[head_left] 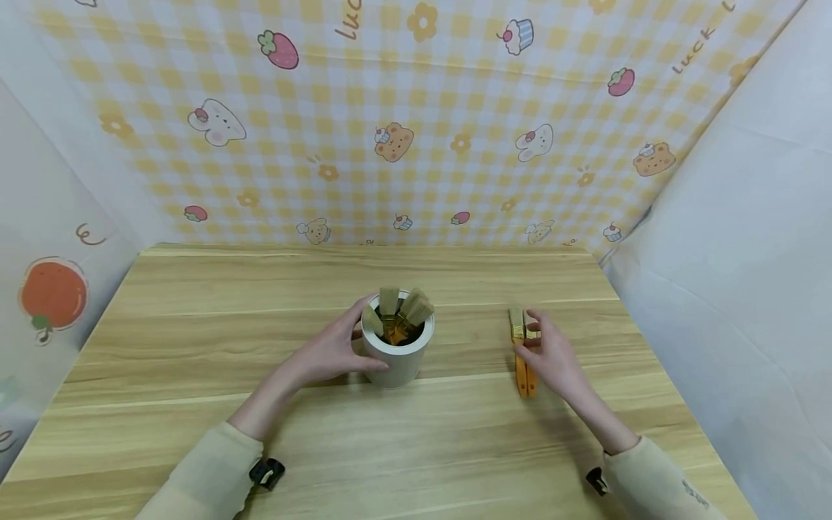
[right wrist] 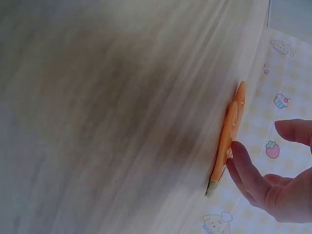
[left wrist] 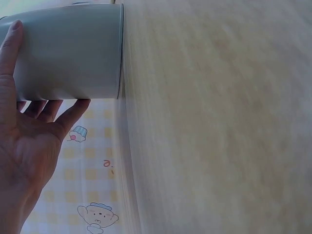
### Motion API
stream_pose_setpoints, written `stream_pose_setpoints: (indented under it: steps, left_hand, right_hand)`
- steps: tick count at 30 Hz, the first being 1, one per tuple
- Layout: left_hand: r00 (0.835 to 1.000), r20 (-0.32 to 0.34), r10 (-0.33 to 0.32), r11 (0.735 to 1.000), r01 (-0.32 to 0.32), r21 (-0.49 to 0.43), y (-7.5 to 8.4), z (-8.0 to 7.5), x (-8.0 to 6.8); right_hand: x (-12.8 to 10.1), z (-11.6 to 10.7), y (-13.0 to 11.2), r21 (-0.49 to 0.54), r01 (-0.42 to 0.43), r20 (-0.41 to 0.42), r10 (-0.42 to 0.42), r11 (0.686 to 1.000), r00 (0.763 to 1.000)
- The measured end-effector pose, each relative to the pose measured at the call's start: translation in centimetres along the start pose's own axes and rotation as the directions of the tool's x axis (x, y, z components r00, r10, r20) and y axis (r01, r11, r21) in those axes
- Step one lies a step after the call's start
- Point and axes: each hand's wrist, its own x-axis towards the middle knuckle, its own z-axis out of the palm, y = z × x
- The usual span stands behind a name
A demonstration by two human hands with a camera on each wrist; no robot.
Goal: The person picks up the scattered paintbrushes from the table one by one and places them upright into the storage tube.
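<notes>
A pale grey cylindrical pot (head_left: 393, 368) stands upright on the wooden table, holding several paintbrushes (head_left: 390, 302) with their bristles up. My left hand (head_left: 328, 354) grips the pot from its left side, thumb at the front and fingers behind; the left wrist view shows them against the smooth wall (left wrist: 73, 53). To the right, two flat paintbrushes with orange handles (head_left: 521, 372) lie side by side, bristles pointing away from me. Over them is my right hand (head_left: 552, 357), thumb and fingers spread apart. In the right wrist view, fingertips (right wrist: 239, 148) reach the orange brushes (right wrist: 225, 141); contact is unclear.
A yellow checked cloth (head_left: 422, 94) with cartoon prints hangs behind the table's back edge. White sheets (head_left: 734, 217) flank both sides. Bare wooden tabletop (head_left: 468, 347) lies between the pot and the loose brushes.
</notes>
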Motion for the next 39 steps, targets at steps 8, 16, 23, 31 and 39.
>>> stream_pose_setpoints:
  steps: [8, 16, 23, 31, 39]
  left_hand:
    - [1.0, 0.004, 0.005, 1.0, -0.005, -0.008, 0.0, 0.0, 0.0]
    - [1.0, -0.002, 0.004, 1.0, -0.004, 0.014, 0.0, 0.0, 0.1]
    - [1.0, -0.002, -0.007, 1.0, 0.007, 0.015, 0.0, 0.0, 0.1]
    - [1.0, 0.006, -0.007, 1.0, 0.007, 0.007, 0.1, 0.0, 0.0]
    - [1.0, -0.001, 0.001, 1.0, -0.001, 0.001, 0.0, 0.1, 0.0]
  right_hand:
    - [0.3, 0.2, 0.2, -0.078, -0.032, 0.058, 0.037, 0.996, 0.998]
    - [0.9, 0.7, 0.9, -0.128, -0.026, 0.066, 0.035, 0.991, 0.997]
    - [1.2, 0.9, 1.0, -0.153, -0.007, 0.087, 0.021, 0.988, 0.996]
    - [1.2, 0.8, 0.8, -0.16, -0.017, 0.141, 0.04, 0.987, 0.989]
    - [1.5, -0.5, -0.5, 0.003, 0.008, 0.079, -0.008, 1.0, 0.997]
